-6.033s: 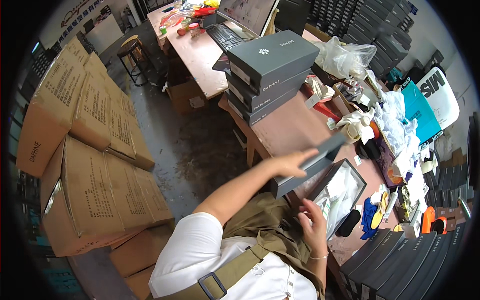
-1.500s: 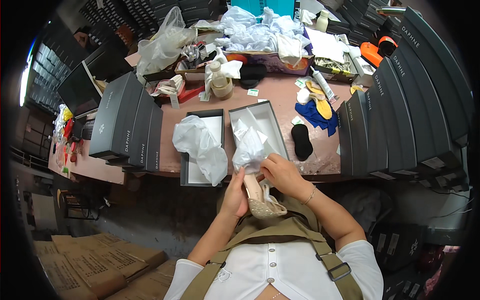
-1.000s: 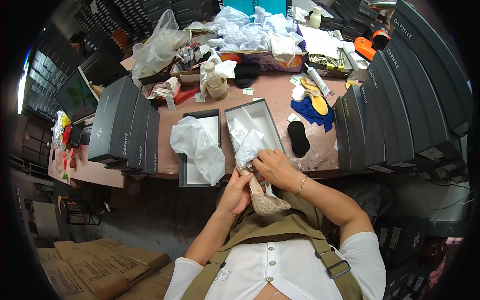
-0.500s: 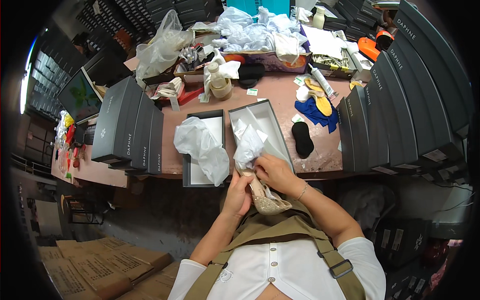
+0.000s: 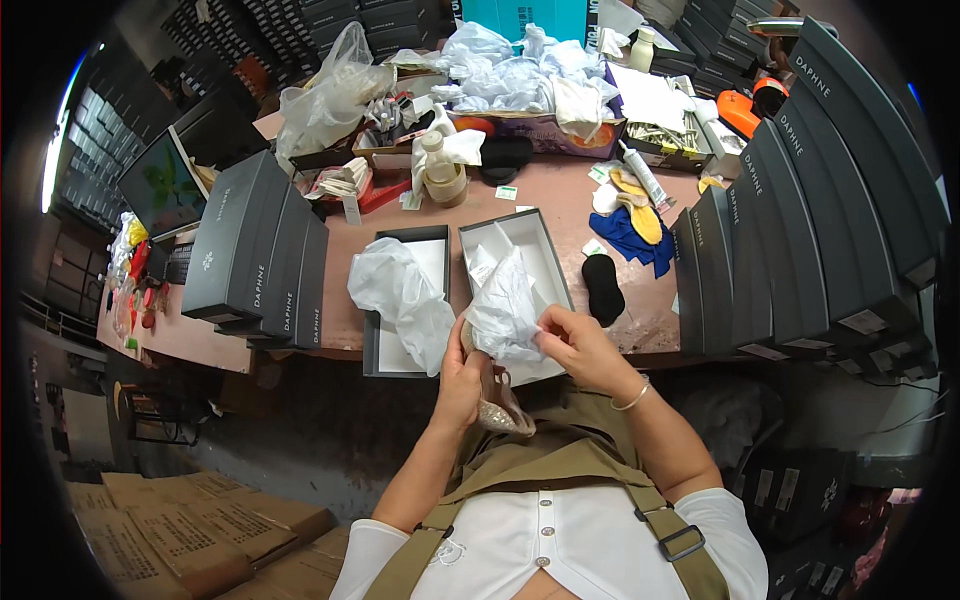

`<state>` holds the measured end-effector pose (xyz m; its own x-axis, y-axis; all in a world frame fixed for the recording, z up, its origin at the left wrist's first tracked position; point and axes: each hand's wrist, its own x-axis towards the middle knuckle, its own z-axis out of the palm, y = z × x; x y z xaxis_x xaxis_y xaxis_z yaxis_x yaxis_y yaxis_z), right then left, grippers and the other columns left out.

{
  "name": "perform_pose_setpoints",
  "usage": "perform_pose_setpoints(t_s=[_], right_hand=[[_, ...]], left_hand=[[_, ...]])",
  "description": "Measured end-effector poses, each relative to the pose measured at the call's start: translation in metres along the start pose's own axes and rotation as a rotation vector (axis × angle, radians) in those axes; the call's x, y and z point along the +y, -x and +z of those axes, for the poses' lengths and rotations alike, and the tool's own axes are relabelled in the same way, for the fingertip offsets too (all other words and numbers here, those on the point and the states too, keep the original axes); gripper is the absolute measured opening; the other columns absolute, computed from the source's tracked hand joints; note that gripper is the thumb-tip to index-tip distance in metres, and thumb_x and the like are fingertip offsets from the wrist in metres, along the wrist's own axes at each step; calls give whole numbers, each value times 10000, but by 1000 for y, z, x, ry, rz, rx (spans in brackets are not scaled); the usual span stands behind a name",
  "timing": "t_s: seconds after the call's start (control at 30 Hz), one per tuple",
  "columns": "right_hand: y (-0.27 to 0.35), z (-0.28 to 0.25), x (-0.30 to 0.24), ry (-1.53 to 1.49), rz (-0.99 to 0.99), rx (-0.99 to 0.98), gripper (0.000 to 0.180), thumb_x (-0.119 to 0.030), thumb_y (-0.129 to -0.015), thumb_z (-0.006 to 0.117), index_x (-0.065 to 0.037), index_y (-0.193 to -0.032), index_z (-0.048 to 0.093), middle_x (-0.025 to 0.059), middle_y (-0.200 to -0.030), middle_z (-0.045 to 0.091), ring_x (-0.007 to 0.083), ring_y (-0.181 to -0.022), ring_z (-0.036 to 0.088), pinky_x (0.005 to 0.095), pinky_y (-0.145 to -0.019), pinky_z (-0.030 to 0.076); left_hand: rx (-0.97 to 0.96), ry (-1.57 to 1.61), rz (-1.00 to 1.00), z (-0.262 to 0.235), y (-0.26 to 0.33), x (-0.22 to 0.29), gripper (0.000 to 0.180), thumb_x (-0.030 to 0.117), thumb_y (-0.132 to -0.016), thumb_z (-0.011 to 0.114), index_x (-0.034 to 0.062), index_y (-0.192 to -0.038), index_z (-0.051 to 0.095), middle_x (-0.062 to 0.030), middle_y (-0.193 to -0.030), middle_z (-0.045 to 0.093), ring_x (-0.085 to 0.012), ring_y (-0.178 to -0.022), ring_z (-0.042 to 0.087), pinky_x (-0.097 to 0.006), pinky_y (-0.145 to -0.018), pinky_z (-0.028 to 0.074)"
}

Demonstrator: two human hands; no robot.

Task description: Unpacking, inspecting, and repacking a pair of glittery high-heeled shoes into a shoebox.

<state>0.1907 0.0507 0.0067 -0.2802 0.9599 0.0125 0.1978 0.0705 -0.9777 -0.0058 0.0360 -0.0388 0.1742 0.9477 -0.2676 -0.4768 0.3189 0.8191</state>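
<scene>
My left hand [image 5: 460, 385] is closed around a glittery gold shoe [image 5: 506, 416] with a clear strap, just past the table's near edge. The shoe's toe points down toward me. White tissue paper [image 5: 504, 312] covers its far end, so that part is mostly hidden. My right hand [image 5: 582, 348] pinches the right edge of this paper between thumb and fingers. Beyond my hands lies an open grey shoebox part [image 5: 548, 262] with a white inside and paper in it. Left of it, a second open box part [image 5: 400, 358] holds a crumpled white tissue sheet [image 5: 402, 290].
Grey shoeboxes stand at the left [image 5: 240, 240] and in a tall row at the right [image 5: 790, 220]. A black pad [image 5: 602, 288], a blue cloth [image 5: 632, 240], a tube [image 5: 643, 172] and a bottle [image 5: 438, 165] lie farther back. Brown cartons [image 5: 160, 535] sit on the floor.
The paper at the shoe's far end has spread and now covers more of it. My right hand has moved slightly right, off the shoe, with the paper's edge. The shoe has turned.
</scene>
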Motion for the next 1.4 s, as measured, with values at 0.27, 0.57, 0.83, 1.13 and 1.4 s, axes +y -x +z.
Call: perform_pose_setpoints(t_s=[0.27,0.57,0.83,1.13,1.4], right_hand=[[-37,-22,-63,171,-456,28,586,-94,-793,690,-68,-1331,460,131,-1333,494,301,-1230,479,399,-1002,404],[14,-25,50,-281,-171,470,267,-1,-867,568,-34,-1132,547,67,-1110,598,172,-1084,554,333,-937,442],[215,-113,111,-147,198,775,274,-4,-811,633,-3,-1080,583,8,-995,609,94,-944,553,280,-863,461],[431,-204,276,1047,1051,1030,185,-149,-816,562,-79,-946,673,147,-902,661,324,-867,629,434,-757,506],[432,-158,473,1021,1169,799,228,-116,-862,470,-34,-893,681,181,-885,668,357,-861,640,444,-786,494]], left_hand=[[-70,423,-399,-3,7,5,461,401,-968,439,43,-1257,474,-148,-1011,613,-267,-827,638,-425,-714,568],[-398,465,-904,-4,-7,-3,559,396,-960,449,-44,-1304,415,-200,-1092,600,-246,-779,647,-339,-601,581],[-344,-191,-976,32,21,-17,443,281,-867,605,-15,-1182,506,-165,-971,612,-278,-685,622,-416,-593,570],[-306,-281,-752,115,17,-26,550,335,-913,533,-24,-1313,418,-211,-1123,591,-205,-646,565,-356,-567,548],[-377,-231,-915,122,7,-48,409,268,-880,573,-11,-1169,497,-154,-863,615,-256,-740,637,-384,-670,558]])
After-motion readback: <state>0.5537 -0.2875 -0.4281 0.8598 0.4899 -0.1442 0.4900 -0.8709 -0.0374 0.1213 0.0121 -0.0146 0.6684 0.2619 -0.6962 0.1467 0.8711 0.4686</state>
